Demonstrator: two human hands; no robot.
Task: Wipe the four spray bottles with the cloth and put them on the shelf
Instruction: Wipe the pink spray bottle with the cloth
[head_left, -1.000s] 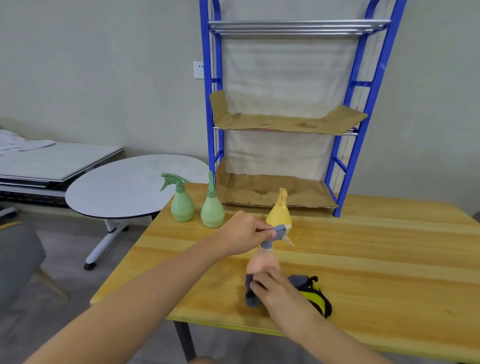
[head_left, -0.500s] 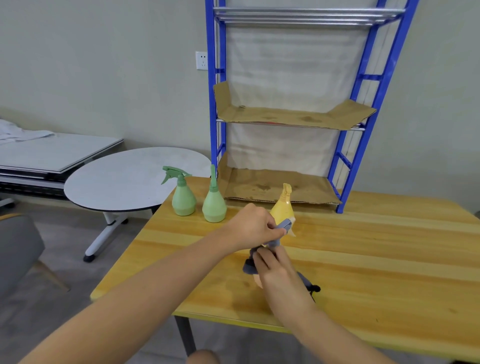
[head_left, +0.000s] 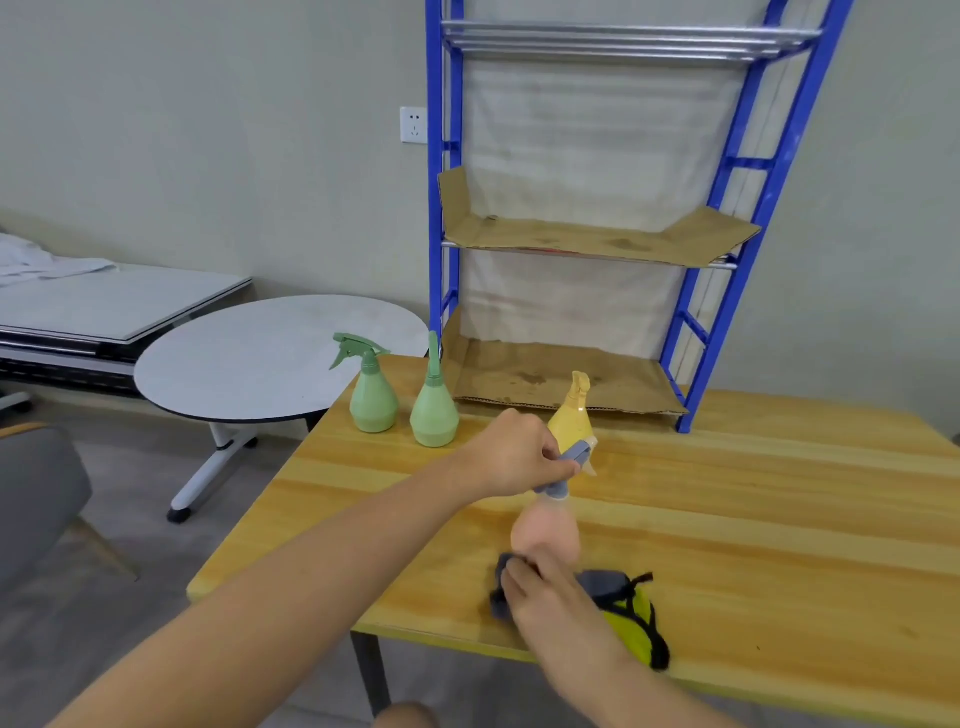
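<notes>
A: Left grip (head_left: 519, 457)?
B: Curled round the grey trigger head (head_left: 569, 457) of the pink spray bottle (head_left: 545, 530), holding it upright on the wooden desk (head_left: 779, 519).

A: Right grip (head_left: 545, 592)?
B: Bunched on the cloth (head_left: 623, 597) (grey on top, yellow with black trim trailing to the right), pressed against the foot of that pink bottle, directly below the left grip.

A: Other bottles?
B: Yellow spray bottle (head_left: 571, 415) just beyond the left grip, upright, partly hidden behind the pink one's trigger. Two green spray bottles further left of that grip: left green bottle (head_left: 373, 400) with its trigger pointing left, right green bottle (head_left: 434, 410) close beside it. All three standing on the desk, none on the shelf.

A: Shelf?
B: Blue metal shelf (head_left: 447, 208) standing at the far edge of the desk, well beyond both grips, cardboard lining (head_left: 571, 384) on its bottom and middle tiers.

A: Anything else?
B: Round white side table (head_left: 249, 358) off to the left, past the desk's edge.
</notes>
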